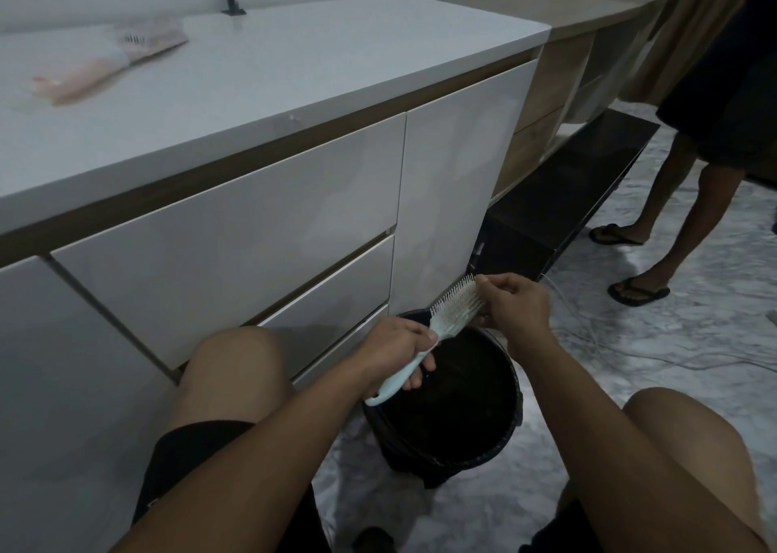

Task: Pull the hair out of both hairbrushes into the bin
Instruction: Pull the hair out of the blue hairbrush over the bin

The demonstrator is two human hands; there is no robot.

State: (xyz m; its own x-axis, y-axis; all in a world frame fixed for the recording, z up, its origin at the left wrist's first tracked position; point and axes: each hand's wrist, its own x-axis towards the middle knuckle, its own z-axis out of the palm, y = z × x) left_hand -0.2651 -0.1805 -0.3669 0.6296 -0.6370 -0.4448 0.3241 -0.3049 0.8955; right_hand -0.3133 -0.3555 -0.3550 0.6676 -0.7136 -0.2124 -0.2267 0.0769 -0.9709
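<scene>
My left hand (pixel 397 348) grips the handle of a pale blue hairbrush (pixel 445 319), held slanted over a black bin (pixel 502 439) on the floor between my knees. Its white bristles face up and to the right. My right hand (pixel 515 304) is at the far end of the brush head, fingers curled and pinching at the bristles; any hair between them is too fine to make out. A second, pink hairbrush (pixel 105 67) lies blurred on the white counter at the upper left.
White cabinet drawers (pixel 235 237) stand right in front of me. A small black object (pixel 232 4) sits at the counter's back. Another person's legs in sandals (pixel 656 254) stand at the right on the marble floor, where a white cable (pixel 597 338) runs.
</scene>
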